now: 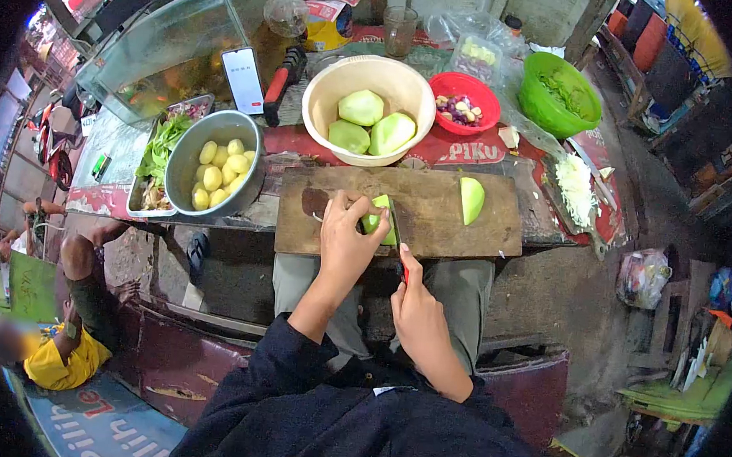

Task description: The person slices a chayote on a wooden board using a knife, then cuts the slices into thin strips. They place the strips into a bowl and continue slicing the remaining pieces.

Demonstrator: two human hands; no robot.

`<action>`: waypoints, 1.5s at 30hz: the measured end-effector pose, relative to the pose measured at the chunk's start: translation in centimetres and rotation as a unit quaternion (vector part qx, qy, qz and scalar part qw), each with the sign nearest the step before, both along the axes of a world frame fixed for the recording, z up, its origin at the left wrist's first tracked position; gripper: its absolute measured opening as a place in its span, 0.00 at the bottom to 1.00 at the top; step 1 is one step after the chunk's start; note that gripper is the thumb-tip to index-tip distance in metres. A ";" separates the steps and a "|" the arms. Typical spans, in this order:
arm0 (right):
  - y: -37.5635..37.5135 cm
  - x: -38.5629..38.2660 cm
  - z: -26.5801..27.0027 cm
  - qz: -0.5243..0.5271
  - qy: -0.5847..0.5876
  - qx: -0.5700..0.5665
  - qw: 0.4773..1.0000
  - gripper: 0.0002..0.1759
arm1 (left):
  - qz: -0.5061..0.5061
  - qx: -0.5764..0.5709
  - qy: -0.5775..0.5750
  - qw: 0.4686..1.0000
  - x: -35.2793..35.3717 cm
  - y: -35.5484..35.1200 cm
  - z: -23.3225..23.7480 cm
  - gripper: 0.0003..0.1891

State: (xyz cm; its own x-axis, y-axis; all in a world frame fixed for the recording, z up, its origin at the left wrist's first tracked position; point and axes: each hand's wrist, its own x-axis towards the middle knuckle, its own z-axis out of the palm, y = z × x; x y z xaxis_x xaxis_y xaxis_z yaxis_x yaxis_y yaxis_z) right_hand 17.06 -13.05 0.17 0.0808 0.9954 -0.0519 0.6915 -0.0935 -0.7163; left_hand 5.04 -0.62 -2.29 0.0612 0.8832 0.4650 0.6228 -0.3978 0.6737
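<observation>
On the wooden cutting board [433, 233], my left hand [345, 236] grips a pale green piece of what looks like chayote [381, 221], its fingers bent over the top. My right hand [418, 303] is closed around the red handle of a knife [396, 226]. The blade stands upright against the right side of that piece, close to my left fingertips. Another cut chayote wedge [471, 201] lies apart at the board's right. Behind the board, a cream bowl [320, 129] holds three large peeled chayotes [361, 108].
Left stands a grey bowl [256, 171] of peeled potatoes, beside a tray of greens [156, 161]. A phone [243, 80] leans near a glass tank [167, 57]. Red [493, 102] and green bowls [591, 112] and shredded vegetable [576, 189] sit right. A person in yellow [68, 365] sits lower left.
</observation>
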 end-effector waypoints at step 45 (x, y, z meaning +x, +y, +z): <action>-0.7 0.5 3.9 0.014 -0.137 0.008 0.990 0.36 | 0.025 -0.103 -0.010 0.994 0.2 -0.7 0.5 0.11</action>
State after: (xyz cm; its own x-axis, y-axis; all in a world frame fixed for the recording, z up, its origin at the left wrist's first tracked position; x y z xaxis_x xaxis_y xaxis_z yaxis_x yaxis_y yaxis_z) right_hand 17.52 -13.76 4.05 0.0627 0.9979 -0.0164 0.8621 -0.0624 -0.5029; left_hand 5.26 -1.35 -1.77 0.0066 0.9615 0.2746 0.6234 -0.2187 0.7507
